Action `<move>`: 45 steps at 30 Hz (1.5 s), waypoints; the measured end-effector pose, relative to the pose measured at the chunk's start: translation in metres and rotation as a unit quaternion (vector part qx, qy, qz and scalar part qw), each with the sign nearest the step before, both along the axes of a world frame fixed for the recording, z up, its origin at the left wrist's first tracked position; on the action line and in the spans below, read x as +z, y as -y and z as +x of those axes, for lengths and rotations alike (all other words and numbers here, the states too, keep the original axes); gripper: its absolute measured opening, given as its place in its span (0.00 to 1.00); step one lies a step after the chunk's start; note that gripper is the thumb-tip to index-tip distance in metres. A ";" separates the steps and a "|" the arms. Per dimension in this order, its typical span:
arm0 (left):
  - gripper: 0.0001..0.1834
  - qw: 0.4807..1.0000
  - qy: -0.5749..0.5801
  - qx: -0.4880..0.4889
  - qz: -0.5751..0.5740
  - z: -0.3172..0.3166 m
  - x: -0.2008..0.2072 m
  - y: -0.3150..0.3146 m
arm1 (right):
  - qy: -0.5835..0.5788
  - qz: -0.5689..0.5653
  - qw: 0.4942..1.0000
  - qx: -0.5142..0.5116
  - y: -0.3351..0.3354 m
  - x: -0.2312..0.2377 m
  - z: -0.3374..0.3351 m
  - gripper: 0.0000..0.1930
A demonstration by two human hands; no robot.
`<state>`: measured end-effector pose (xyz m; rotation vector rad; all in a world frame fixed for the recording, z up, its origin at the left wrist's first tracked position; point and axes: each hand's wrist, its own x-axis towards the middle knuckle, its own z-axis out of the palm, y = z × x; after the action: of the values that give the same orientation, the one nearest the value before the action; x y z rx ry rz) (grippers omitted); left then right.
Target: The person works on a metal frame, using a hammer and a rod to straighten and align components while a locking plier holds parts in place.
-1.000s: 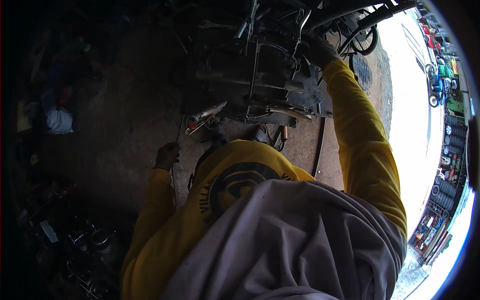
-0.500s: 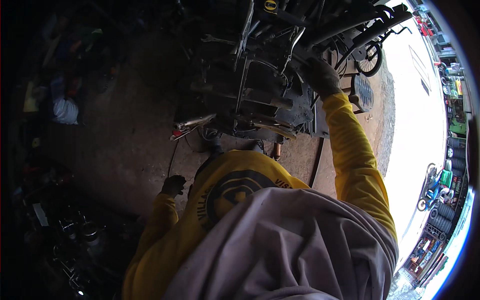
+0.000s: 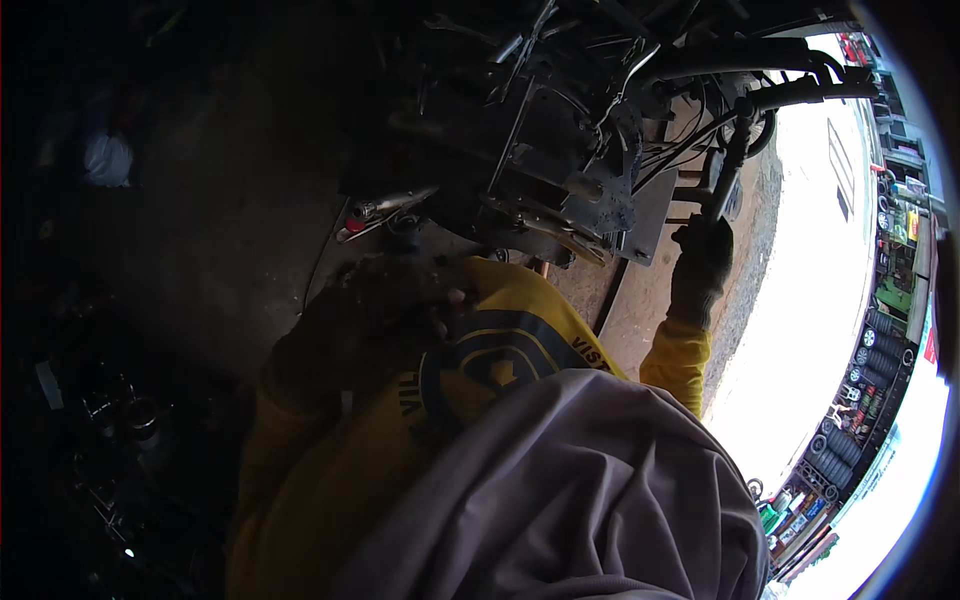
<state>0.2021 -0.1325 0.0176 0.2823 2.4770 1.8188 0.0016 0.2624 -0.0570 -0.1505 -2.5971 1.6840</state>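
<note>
The left hand (image 3: 375, 305), in a dark glove, is raised close to the chest over the yellow shirt (image 3: 500, 345); its fingers curl loosely and whether that grip holds anything cannot be told. Just beyond it, red-handled pliers (image 3: 385, 210) lie on the dirt floor (image 3: 220, 200), long axis running left to right, tips toward the machine. The right hand (image 3: 700, 265), also gloved, has its grip clenched around a dark bar (image 3: 725, 170) that stands nearly upright and rises to the machine's frame (image 3: 560, 150), a tangle of black tubes and cables
</note>
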 end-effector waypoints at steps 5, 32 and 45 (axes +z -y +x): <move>0.34 0.969 -0.116 0.043 -0.213 -0.062 -0.002 -0.063 | 0.054 -0.119 0.982 0.140 0.047 0.079 -0.007 0.22; 0.45 0.924 -0.032 0.088 -0.371 -0.070 -0.040 -0.081 | -0.409 0.514 0.554 0.512 0.148 0.137 -0.047 0.19; 0.44 0.934 0.031 0.061 -0.350 -0.072 -0.035 -0.077 | -0.295 0.549 0.576 0.529 0.180 0.158 -0.049 0.17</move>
<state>0.1302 -0.0558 -0.0169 0.0266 2.9315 0.8348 -0.0472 0.0824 0.1013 1.8469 -2.5167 -0.3807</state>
